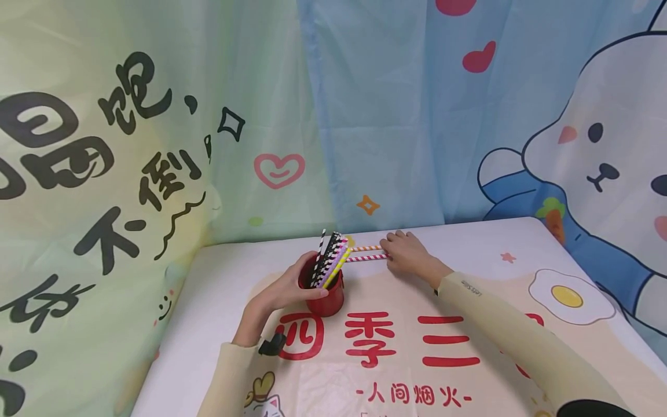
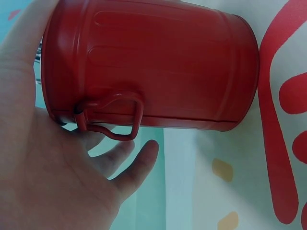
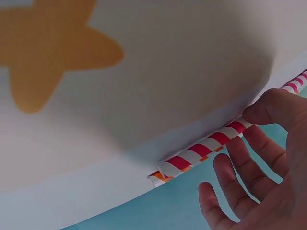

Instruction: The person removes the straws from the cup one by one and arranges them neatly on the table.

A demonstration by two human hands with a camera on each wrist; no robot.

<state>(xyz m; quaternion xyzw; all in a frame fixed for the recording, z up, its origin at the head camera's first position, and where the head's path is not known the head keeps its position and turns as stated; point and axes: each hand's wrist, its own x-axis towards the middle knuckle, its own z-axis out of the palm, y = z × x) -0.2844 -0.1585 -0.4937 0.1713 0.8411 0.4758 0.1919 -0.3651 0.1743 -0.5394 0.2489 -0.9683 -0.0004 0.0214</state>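
Observation:
A small red bucket (image 1: pixel 330 303) with a wire handle at its side stands on the table, and my left hand (image 1: pixel 283 288) grips it near the rim. Several paper straws (image 1: pixel 333 262) lean inside it, black-and-white, purple and yellow among them. At the back of the table, a red-and-white striped straw (image 3: pixel 206 149) lies alongside an orange-and-white one (image 1: pixel 366 248). My right hand (image 1: pixel 409 255) pinches the red striped straw between thumb and fingertip. Whether the orange straw is also held cannot be told; it is largely hidden behind the red one in the right wrist view.
The tabletop (image 1: pixel 208 301) carries a printed cloth with large red characters and a fried-egg picture (image 1: pixel 568 296). Behind its back edge hangs a blue curtain (image 1: pixel 375 116), with a green one (image 1: pixel 260 87) at the left.

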